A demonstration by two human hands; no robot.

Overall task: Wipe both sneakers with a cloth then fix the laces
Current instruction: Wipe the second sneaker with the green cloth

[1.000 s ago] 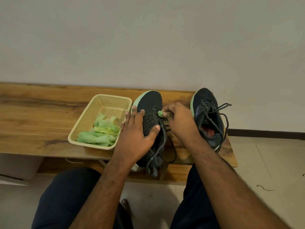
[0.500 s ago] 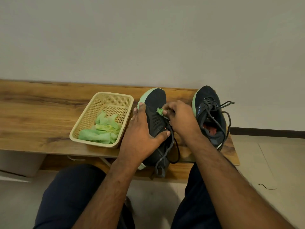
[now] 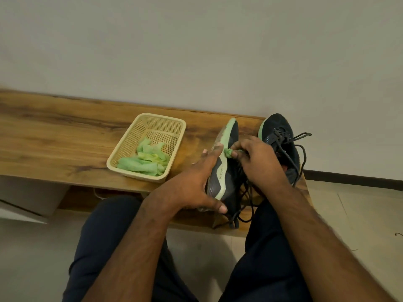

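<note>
From the head view, the near sneaker (image 3: pixel 222 171) is tipped on its side at the bench (image 3: pixel 65 136) edge, and its loose laces (image 3: pixel 244 205) could snag my wrist and drag it off. My left hand (image 3: pixel 192 188) cups its sole, fingers curled round it. My right hand (image 3: pixel 257 162) pinches the green cloth (image 3: pixel 228 152) against the midsole. The other sneaker (image 3: pixel 281 140) stands just beside
</note>
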